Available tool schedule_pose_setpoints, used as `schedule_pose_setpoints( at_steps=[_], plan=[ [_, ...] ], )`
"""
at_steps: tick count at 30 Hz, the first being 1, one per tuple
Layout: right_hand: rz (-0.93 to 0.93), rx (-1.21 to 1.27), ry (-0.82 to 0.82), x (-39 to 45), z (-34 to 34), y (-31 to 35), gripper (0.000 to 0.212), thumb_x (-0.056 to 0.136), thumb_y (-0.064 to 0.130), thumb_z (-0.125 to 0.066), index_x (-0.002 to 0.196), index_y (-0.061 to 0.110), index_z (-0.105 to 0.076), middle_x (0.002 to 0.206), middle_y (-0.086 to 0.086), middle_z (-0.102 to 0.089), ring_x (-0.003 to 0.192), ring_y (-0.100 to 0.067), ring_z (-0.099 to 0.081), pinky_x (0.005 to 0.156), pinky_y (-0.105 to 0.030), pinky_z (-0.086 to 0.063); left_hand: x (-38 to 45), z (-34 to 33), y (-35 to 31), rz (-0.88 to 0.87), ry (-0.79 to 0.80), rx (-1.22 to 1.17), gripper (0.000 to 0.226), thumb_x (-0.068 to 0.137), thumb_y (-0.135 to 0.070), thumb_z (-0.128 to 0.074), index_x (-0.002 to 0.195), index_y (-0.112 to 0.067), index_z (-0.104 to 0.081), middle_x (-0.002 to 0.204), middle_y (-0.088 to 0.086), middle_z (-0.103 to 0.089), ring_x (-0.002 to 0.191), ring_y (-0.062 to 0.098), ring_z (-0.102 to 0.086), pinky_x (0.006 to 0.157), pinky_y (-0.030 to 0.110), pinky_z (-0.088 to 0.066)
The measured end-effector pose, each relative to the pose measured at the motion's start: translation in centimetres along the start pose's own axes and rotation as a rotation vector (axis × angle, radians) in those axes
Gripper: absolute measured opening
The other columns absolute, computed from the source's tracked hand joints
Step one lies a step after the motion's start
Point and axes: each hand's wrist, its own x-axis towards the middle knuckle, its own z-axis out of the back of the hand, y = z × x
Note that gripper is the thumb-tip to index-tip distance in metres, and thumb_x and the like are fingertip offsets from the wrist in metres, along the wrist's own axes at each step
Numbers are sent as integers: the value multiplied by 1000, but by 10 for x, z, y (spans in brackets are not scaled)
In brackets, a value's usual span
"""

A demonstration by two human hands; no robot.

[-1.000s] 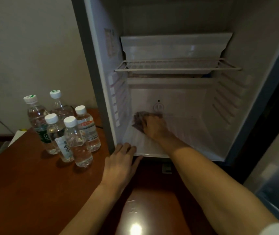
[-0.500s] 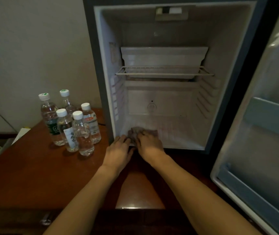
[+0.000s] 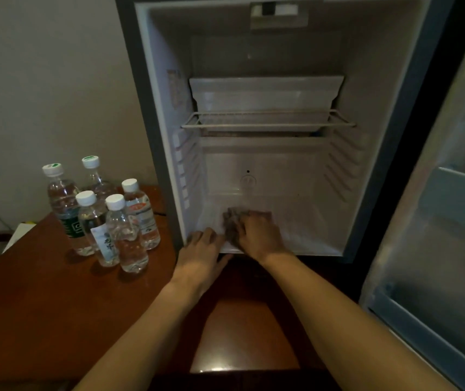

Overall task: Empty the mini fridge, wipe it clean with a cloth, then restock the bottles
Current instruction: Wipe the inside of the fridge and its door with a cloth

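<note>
On the white floor of the open mini fridge (image 3: 304, 40), near the front left, right hand (image 3: 258, 235) lies flat over a crumpled brownish-grey cloth (image 3: 232, 221), fingers spread and pressing it down, grip not curled round it. Left hand (image 3: 201, 253) rests just beside it on the fridge's front lip, fingers relaxed and straight, grip wide, holding nothing. White wire shelf (image 3: 268, 125) sits mid-height with a translucent plastic tray (image 3: 265, 94) on it. Grey fridge door (image 3: 437, 221) swung open at right. Five clear plastic water bottles with white caps (image 3: 104, 213) stand upright, clustered together on the reddish-brown wooden tabletop (image 3: 42, 292), just left of the fridge.
</note>
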Motion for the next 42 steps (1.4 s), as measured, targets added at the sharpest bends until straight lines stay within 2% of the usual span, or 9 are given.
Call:
schedule_pose_setpoints(
  at_steps=[6,11,17,21,23,28,33,37,42],
  plan=[
    [-10,33,-51,59,-11,-14,35,92,36,-48,100,10,-70,108,-13,-69,95,-32,-66,80,-33,-48,3,-2,0,46,27,18,54,101,-57,-45,148,-32,-43,141,-5,-45,130,24,-41,92,39,-53],
    [-86,-8,-30,73,-18,-15,26,95,26,-53,108,10,-69,111,-14,-69,97,-33,-65,76,-32,-49,3,-4,2,32,13,26,54,101,-58,-44,147,-32,-43,140,-6,-46,128,22,-43,87,39,-54],
    [-6,60,-34,31,-10,-6,28,96,24,-51,108,5,-68,115,-17,-66,100,-33,-62,80,-33,-44,0,-7,-1,52,-6,-49,55,99,-53,-51,145,-22,-47,137,-1,-51,125,26,-48,91,41,-53],
    [1,42,1,-12,-4,2,30,97,32,-48,110,11,-66,119,-13,-63,106,-32,-58,82,-34,-45,-3,-8,-3,44,-71,-112,45,92,-41,-69,124,-11,-62,117,7,-61,109,33,-58,79,46,-57],
    [-32,30,8,-31,-6,5,33,99,34,-42,116,16,-64,127,-9,-59,111,-33,-57,86,-37,-48,-3,-8,-3,46,-61,-102,40,89,-35,-72,120,-10,-62,116,8,-60,108,34,-58,81,46,-56],
    [39,16,-74,-59,-10,9,56,88,48,-30,96,9,-70,109,-14,-66,90,-37,-64,72,-40,-54,-5,-6,-3,35,-44,-51,38,88,-31,-71,119,-11,-61,118,8,-57,110,33,-55,77,46,-56],
    [-43,-9,7,-37,-5,7,36,100,40,-42,117,17,-64,127,-8,-58,113,-31,-55,85,-37,-48,-2,-8,1,32,-43,-28,37,89,-36,-68,118,-14,-61,115,5,-56,107,31,-55,70,44,-56],
    [-42,31,-32,-6,-5,2,30,99,31,-46,105,12,-69,112,-13,-66,101,-34,-62,78,-35,-48,-2,-10,3,17,-92,-52,41,89,-44,-71,118,-15,-66,108,4,-61,100,31,-60,65,44,-57],
    [-30,82,-44,43,-8,-12,25,93,30,-55,96,10,-70,101,-16,-71,91,-35,-66,71,-30,-44,2,-4,-2,35,-47,-48,49,95,-52,-61,130,-17,-61,122,3,-59,116,29,-55,80,45,-57]
  ],
)
